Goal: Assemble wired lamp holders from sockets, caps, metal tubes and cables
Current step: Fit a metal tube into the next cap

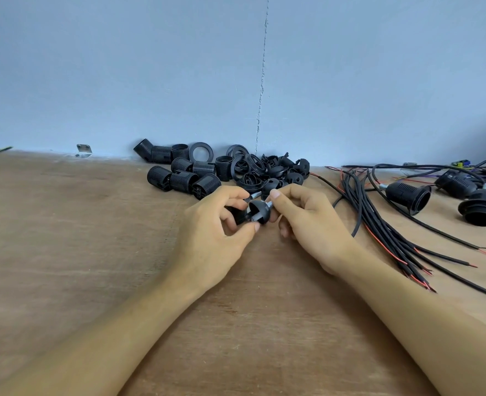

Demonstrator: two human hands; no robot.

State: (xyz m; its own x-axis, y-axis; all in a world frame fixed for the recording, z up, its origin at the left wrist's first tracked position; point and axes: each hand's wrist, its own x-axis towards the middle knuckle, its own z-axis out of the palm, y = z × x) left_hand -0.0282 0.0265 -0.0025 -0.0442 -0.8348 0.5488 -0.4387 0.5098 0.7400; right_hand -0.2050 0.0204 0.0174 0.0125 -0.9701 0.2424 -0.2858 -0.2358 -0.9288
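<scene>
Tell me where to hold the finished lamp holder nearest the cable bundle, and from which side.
The lamp holder lies on its side, wide collar facing near-right, metal tube pointing left. Probably come from above, with the grip across the ribbed barrel between them: it is bare and narrower than the collar.

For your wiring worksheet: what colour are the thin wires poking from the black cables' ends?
Red; the wire tips show best in the head view.

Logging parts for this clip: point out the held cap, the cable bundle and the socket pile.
cap (263, 210), head view, on its dome.
cable bundle (374, 224), head view, on the black sheaths.
socket pile (183, 181), head view, on one ribbed body.
</scene>
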